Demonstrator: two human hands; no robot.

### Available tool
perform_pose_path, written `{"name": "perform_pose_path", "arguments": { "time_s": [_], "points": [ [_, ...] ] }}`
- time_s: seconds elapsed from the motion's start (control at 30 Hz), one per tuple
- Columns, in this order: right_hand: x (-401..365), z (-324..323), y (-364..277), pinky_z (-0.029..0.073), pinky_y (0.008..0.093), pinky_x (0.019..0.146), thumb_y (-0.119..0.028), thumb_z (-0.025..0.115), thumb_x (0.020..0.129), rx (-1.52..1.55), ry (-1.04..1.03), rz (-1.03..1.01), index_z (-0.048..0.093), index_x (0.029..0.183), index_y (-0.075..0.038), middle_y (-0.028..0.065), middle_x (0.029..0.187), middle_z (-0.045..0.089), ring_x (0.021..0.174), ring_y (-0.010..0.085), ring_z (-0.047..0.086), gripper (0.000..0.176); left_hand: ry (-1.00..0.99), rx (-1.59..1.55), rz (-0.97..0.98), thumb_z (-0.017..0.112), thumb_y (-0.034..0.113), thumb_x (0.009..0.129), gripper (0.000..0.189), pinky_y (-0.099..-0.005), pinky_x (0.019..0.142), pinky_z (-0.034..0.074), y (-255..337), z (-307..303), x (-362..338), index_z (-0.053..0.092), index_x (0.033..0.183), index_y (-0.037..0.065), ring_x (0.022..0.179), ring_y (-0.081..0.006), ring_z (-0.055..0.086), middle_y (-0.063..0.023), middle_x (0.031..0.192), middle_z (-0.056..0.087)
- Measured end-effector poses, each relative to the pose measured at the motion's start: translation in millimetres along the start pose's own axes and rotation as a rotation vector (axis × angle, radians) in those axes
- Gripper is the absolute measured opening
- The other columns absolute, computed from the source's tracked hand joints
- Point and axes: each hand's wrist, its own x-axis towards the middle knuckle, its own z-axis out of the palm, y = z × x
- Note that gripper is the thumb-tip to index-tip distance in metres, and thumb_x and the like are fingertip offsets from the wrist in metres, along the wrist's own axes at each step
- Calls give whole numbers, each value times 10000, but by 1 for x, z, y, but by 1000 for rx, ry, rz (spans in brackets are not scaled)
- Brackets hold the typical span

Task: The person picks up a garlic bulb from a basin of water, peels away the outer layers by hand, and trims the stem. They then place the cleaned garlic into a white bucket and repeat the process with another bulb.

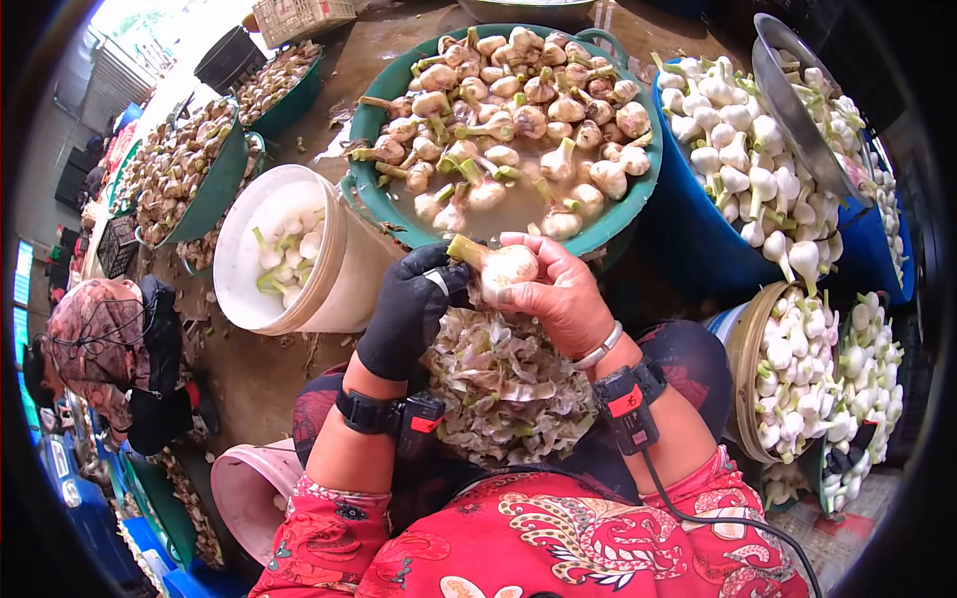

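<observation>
A wet, muddy floor (269,369) is seen, crowded with containers of garlic. A garlic bulb (503,265) is held above the lap, just in front of a green basin (367,199) in which unpeeled bulbs are soaked in murky water. The bulb's stalk end is gripped by the left hand (409,309), which is covered by a black glove, and its rounded body is clasped by the fingers of the bare right hand (563,294). A heap of peelings (508,389) is spread on the lap below. A white bucket (334,274) with peeled bulbs is set to the left, and a blue tub (698,239) heaped with white bulbs to the right. Another person (95,334) is seated at the far left.
</observation>
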Motion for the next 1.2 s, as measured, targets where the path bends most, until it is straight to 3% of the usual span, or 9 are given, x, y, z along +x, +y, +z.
{"name": "perform_pose_path", "arguments": {
  "time_s": [0.17,0.37,0.43,0.63,0.8,0.87,1.0,1.1,1.2],
  "points": [
    [-3,4,-6,526,301,831,1,698,747,66,30,-45,454,1268,28,78,1062,598,924,148,608,576,26,1,9,583,182,908,289,-266,739,509,5,11,-4,612,1124,-7,832,-109,601,-41,951,643],
    [-4,-1,0,538,323,800,-39,676,793,-116,22,-112,432,1284,17,83,1083,586,949,157,598,552,18,-11,12,593,170,902,270,-256,737,501,-4,11,-1,617,1092,-21,840,-100,598,-40,955,647],
    [-6,1,-7,543,331,765,-79,649,831,219,55,95,404,1308,9,90,1087,574,936,167,596,544,-1,-35,-7,598,160,900,250,-251,738,494,-2,10,-2,623,1078,-14,839,-102,600,-44,954,651],
    [-4,0,-2,523,307,733,-132,643,852,79,46,13,391,1315,18,85,1061,561,894,161,585,548,-9,-113,-92,600,146,899,247,-248,769,482,3,15,-5,623,1089,-10,857,-104,600,-45,960,654],
    [-4,-1,8,493,296,704,-185,625,869,3,36,-57,407,1301,23,68,1002,563,846,138,564,527,-34,-87,-42,600,155,900,256,-250,785,476,-8,13,0,619,1094,-11,854,-107,604,-40,966,652],
    [-8,1,3,486,300,659,-253,589,894,149,18,100,424,1279,2,53,965,565,805,124,558,491,-43,-46,-38,598,155,901,257,-251,790,475,-8,12,-1,617,1095,-13,851,-109,605,-38,969,650],
    [-7,4,-4,472,285,622,-301,556,908,239,38,179,429,1264,-29,36,940,559,771,114,547,466,-31,-29,-20,592,162,907,259,-258,725,491,-15,4,0,615,1091,-19,821,-107,599,-41,954,652],
    [-3,1,2,469,282,610,-303,543,910,150,70,33,429,1259,-54,25,922,554,761,108,540,443,-28,-38,-15,588,174,912,256,-266,666,501,-13,7,-3,616,1084,-13,784,-108,601,-43,927,651],
    [-3,-2,3,494,306,680,-312,508,934,79,81,51,436,1279,-67,60,1049,584,879,154,592,429,-12,-35,-57,582,183,917,236,-269,635,504,-6,21,-3,621,1064,3,746,-107,601,-40,899,646]
  ]
}}
